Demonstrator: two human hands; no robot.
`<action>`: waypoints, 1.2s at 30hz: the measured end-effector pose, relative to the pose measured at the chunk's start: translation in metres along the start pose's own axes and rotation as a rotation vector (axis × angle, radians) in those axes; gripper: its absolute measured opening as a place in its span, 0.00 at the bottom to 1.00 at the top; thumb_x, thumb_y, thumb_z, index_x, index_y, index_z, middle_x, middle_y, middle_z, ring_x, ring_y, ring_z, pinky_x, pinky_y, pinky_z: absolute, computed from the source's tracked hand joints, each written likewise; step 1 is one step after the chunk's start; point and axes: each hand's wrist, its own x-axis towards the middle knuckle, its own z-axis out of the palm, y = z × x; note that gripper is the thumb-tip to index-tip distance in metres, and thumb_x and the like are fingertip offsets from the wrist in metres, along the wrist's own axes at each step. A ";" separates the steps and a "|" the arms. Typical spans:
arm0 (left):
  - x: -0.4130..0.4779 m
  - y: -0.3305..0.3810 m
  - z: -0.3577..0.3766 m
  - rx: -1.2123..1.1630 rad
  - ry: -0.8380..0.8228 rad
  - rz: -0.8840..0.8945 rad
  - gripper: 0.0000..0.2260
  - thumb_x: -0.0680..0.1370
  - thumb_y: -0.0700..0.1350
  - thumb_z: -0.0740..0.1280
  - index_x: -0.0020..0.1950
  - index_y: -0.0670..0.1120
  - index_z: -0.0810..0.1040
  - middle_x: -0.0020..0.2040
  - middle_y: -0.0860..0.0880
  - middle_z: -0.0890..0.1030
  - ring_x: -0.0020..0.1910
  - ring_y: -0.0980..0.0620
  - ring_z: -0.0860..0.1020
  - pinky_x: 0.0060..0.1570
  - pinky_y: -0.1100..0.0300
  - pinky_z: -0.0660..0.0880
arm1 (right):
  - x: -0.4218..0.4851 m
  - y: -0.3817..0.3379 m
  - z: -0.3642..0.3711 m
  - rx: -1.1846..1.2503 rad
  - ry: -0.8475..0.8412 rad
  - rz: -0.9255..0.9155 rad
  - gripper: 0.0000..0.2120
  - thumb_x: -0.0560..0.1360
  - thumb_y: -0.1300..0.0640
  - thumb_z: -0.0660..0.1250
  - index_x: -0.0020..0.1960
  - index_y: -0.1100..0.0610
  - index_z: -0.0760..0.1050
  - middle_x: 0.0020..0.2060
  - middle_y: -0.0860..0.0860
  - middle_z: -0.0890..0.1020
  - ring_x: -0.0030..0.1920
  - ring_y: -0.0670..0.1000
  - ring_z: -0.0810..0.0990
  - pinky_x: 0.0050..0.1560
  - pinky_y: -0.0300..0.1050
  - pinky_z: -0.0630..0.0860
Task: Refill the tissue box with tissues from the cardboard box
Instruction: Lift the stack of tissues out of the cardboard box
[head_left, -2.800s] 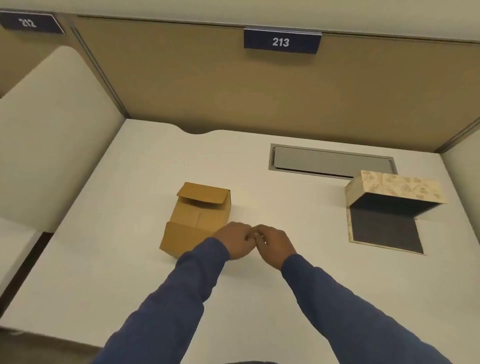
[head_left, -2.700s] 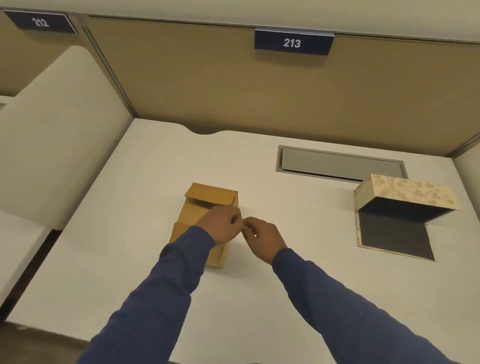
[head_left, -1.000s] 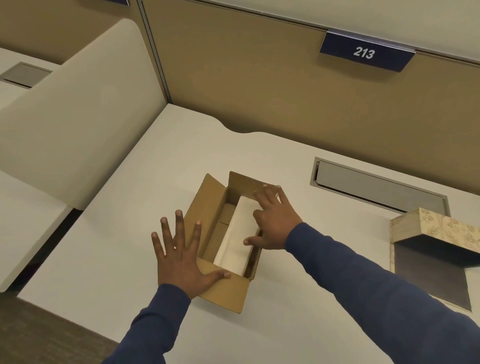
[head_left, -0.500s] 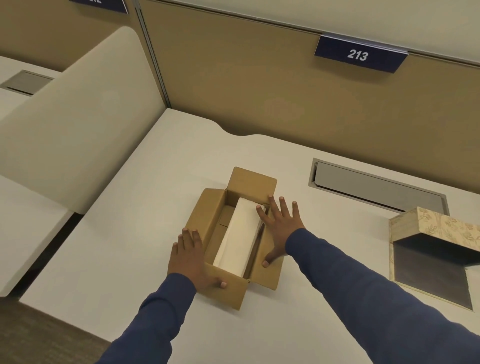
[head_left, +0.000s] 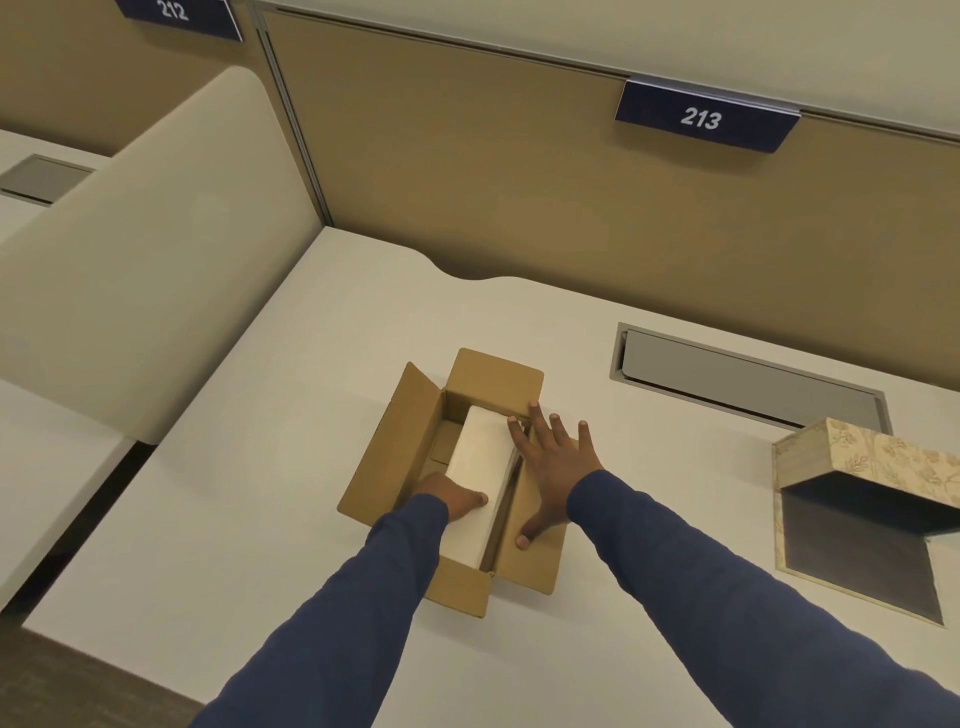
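Both arms w/ long navy sleeves (head_left: 332, 623), bare hands.

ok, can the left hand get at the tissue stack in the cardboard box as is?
Probably yes: the cardboard box flaps are open, and the left hand is already inside against the tissue stack.

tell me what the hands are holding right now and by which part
Nothing is lifted. The left hand touches the near end of the white tissue stack inside the brown cardboard box; the right hand presses its right flap flat.

Both arms in dark blue sleeves stretched forward; left hand (head_left: 451, 500) angled down, fingers hidden, thumb showing; right hand (head_left: 551, 463) flat, palm down, fingers splayed wide.
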 end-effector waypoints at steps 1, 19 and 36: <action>0.003 -0.001 0.002 -0.009 0.006 -0.010 0.30 0.75 0.58 0.72 0.69 0.41 0.70 0.65 0.42 0.78 0.62 0.43 0.78 0.56 0.56 0.76 | 0.000 0.000 0.001 0.009 0.003 -0.003 0.74 0.54 0.26 0.76 0.78 0.48 0.27 0.77 0.58 0.27 0.79 0.66 0.37 0.75 0.71 0.41; 0.013 -0.016 0.004 -0.262 -0.079 0.059 0.43 0.64 0.63 0.79 0.71 0.44 0.67 0.65 0.42 0.77 0.61 0.41 0.78 0.64 0.44 0.76 | 0.004 -0.002 0.006 0.088 0.043 -0.009 0.77 0.52 0.28 0.78 0.76 0.47 0.24 0.78 0.58 0.30 0.79 0.65 0.40 0.75 0.72 0.43; -0.117 -0.004 -0.091 -0.792 -0.322 0.370 0.43 0.51 0.60 0.86 0.62 0.49 0.77 0.45 0.45 0.88 0.45 0.44 0.87 0.44 0.49 0.83 | -0.064 0.023 -0.027 1.311 0.415 0.177 0.36 0.77 0.39 0.66 0.79 0.49 0.56 0.72 0.52 0.73 0.70 0.56 0.74 0.68 0.50 0.71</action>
